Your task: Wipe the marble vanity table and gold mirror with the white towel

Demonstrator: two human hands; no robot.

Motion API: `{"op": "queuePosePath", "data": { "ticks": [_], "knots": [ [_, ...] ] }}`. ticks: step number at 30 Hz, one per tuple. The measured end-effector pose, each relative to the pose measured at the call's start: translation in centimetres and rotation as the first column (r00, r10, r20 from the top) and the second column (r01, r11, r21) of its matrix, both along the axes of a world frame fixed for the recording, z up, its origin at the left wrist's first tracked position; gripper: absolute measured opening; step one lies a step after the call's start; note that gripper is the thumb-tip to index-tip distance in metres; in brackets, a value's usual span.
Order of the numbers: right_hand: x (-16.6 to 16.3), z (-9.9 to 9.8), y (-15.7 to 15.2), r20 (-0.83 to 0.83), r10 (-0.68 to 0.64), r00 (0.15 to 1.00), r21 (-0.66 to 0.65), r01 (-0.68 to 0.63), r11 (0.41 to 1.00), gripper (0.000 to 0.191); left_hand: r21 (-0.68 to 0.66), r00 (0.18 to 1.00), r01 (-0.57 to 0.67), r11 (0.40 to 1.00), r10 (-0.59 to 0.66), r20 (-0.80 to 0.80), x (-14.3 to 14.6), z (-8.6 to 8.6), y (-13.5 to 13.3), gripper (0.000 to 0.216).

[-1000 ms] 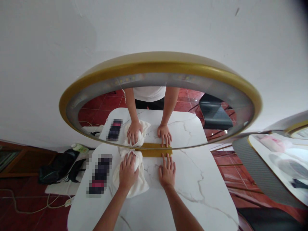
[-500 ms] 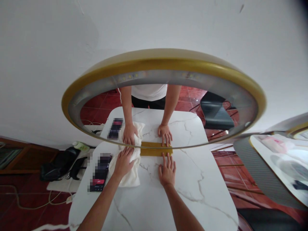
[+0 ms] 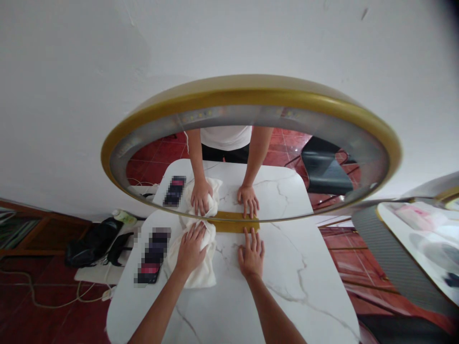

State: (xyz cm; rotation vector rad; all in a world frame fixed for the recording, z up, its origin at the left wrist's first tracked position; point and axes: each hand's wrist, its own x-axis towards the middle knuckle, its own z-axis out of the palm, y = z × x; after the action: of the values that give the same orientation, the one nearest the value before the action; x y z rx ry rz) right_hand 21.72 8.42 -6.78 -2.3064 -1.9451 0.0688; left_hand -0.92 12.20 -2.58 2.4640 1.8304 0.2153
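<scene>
My left hand [image 3: 191, 248] presses down on a bunched white cloth [image 3: 204, 274], its fingers bent over the folds. The cloth lies on the white marbled table [image 3: 287, 286], against the left end of the mirror's gold base [image 3: 233, 225]. My right hand [image 3: 251, 255] rests flat with fingers spread, fingertips at the front edge of that base. Above both hands leans a large oval mirror [image 3: 251, 91] with a gold rim, reflecting my arms, the cloth and the tabletop. Left of the cloth lies a phone [image 3: 153, 255], its screen blurred out.
On the left, a black bag [image 3: 93, 243] and a pale green bottle [image 3: 124, 217] stand beside the table, with cables [image 3: 53, 306] on the red tiled floor. At right are another table [image 3: 409, 224] with a pink item and a black chair [image 3: 405, 329].
My left hand has slid a little toward me and to the right, drawing the cloth with it. My right hand stays put on the table. The view has shifted slightly.
</scene>
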Motion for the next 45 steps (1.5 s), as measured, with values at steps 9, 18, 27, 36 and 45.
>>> {"op": "queuePosePath", "data": {
  "ticks": [9,18,27,36,45],
  "knots": [
    [0.1,-0.1,-0.1,0.02,0.009,1.0,0.004,-0.009,1.0,0.064,-0.01,0.999,-0.034,0.999,0.034,0.04,0.1,0.0,1.5,0.056],
    [0.0,-0.1,0.0,0.026,-0.002,1.0,0.004,0.002,1.0,0.063,-0.018,0.998,-0.049,0.999,0.05,0.036,0.8,-0.2,-1.3,0.056],
    [0.1,-0.1,-0.1,0.006,0.0,1.0,0.011,0.0,1.0,0.064,-0.031,0.997,-0.078,0.996,0.078,0.027,1.3,0.1,0.8,0.059],
    [0.0,0.0,0.0,0.016,0.003,1.0,0.009,-0.003,1.0,0.062,-0.018,0.994,-0.106,0.994,0.106,0.02,1.9,0.4,0.2,0.058],
    [0.0,0.1,0.0,0.014,0.001,1.0,0.002,-0.001,1.0,0.065,-0.045,0.988,-0.127,0.991,0.13,0.089,6.8,0.4,-1.8,0.062]
  ]
}}
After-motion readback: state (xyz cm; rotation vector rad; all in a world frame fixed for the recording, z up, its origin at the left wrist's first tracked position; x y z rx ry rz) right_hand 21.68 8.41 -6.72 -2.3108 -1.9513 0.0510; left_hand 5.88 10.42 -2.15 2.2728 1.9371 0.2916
